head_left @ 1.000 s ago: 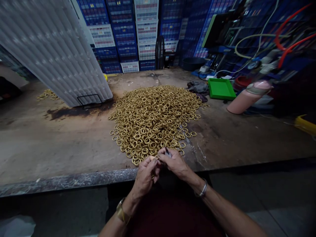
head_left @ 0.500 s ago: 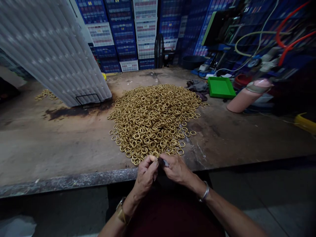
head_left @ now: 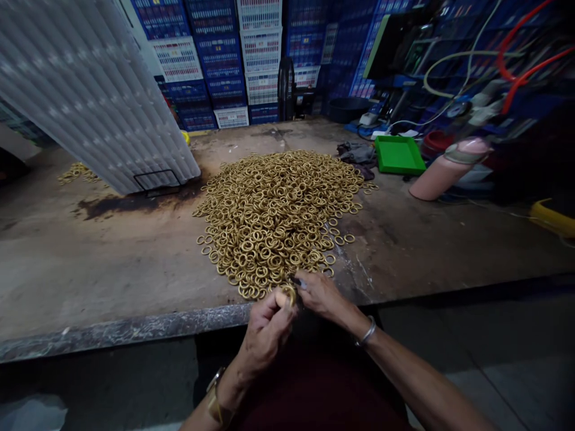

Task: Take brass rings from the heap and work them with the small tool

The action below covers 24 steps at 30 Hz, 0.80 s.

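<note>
A heap of brass-coloured rings [head_left: 278, 209] is spread over the worktable in front of me. My left hand [head_left: 269, 326] pinches one brass-coloured ring [head_left: 290, 295] between thumb and fingers, just over the table's front edge. Close beside it, my right hand [head_left: 321, 294] is closed around a small tool with a dark tip and a grey body [head_left: 297, 281]. The kind of tool is too small to make out. Its tip points left, at the near edge of the heap, a little apart from the held ring.
A tall stack of ribbed whitish sheets [head_left: 112, 108] leans on the left, by a dark stain on the worktable [head_left: 148, 257]. To the right are a green tray [head_left: 399, 155], a grey rag [head_left: 357, 152] and a pink bottle [head_left: 444, 173]. Blue and white crates [head_left: 260, 51] are stacked behind.
My hands have drawn slightly apart. The left has come a little toward me with its ring, now more visible, while the right with the tool has shifted up toward the heap.
</note>
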### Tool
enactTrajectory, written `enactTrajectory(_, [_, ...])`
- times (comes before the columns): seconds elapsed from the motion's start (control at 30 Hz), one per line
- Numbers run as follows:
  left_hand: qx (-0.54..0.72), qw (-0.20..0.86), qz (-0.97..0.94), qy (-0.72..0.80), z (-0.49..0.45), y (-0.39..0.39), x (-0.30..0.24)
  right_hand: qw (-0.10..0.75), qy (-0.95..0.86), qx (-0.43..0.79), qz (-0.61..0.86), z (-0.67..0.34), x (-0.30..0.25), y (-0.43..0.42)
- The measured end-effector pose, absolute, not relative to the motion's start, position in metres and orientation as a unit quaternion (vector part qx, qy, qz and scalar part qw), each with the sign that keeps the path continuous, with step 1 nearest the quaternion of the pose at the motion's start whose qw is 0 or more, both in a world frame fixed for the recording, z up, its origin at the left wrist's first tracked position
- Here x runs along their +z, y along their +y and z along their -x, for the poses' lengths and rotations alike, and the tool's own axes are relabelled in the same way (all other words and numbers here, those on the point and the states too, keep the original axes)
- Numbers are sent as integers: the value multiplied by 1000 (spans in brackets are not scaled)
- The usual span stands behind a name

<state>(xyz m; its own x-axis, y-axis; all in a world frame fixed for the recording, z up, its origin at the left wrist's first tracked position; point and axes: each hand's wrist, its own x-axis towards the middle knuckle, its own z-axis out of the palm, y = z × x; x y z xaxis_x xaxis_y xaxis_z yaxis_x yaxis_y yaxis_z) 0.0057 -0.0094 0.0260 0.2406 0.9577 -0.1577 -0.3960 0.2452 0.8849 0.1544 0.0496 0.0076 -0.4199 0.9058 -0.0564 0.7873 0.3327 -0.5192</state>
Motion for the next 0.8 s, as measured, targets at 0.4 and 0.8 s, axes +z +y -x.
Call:
enactTrajectory(0.4, [240, 754, -388, 473, 38, -46, 9, 269, -817, 183, 476, -131, -1, 61])
enactTrajectory(0.8, [149, 519, -527, 656, 28, -45, -92, 64, -851, 113, 508, -91, 16, 62])
